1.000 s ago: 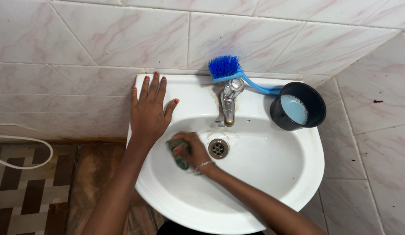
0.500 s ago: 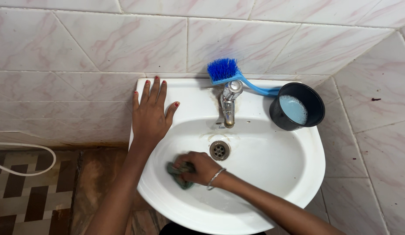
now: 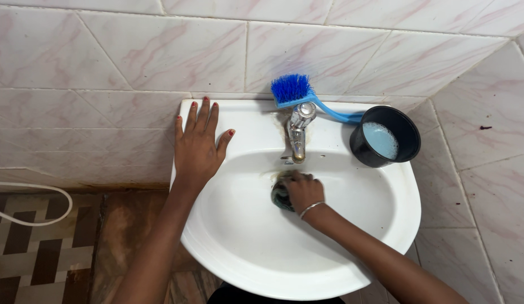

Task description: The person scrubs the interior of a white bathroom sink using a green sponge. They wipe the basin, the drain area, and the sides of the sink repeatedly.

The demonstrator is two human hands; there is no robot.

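A white wall-mounted sink [image 3: 380, 236] fills the middle of the view. My left hand [image 3: 199, 145] lies flat, fingers spread, on the sink's back left rim. My right hand [image 3: 303, 191] grips a dark green scrubbing pad [image 3: 280, 194] and presses it into the bowl right over the drain, which is hidden beneath it. The chrome tap [image 3: 297, 130] stands just above my right hand.
A blue brush [image 3: 298, 93] lies on the back rim behind the tap. A black cup [image 3: 384, 137] with soapy water stands on the right rim. Pink-veined tiles cover the walls. A white hose [image 3: 31, 205] curls over the patterned floor at left.
My right hand has moved the pad from the bowl's left side, down and then up right, onto the drain. My left hand has stayed on the rim.
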